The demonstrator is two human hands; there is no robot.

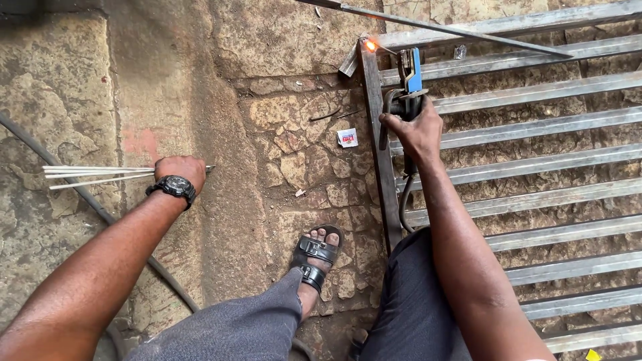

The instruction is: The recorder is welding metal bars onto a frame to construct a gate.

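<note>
Right hand: your right hand (416,132) is clamped around the handle of the electrode holder (408,83), over the left edge of the grille.
Holder: blue-jawed, pointing away from you; its rod (384,49) runs up and left to the frame corner.
Rod tip: an orange glow (370,45) sits at the tip, right on the top-left corner of the grille (535,127).
Grille: flat on the stone floor (281,134), parallel metal bars joined to one side bar; a loose thin bar (455,30) lies slanted across its top.
Left hand: your left hand (180,170) is closed on a bundle of spare rods (93,174), well apart from the grille; a black watch (175,186) is on the wrist.
Cable: a dark cable (80,194) crosses the floor under your left arm.
Foot: your sandal (315,257) rests just beside the side bar.
</note>
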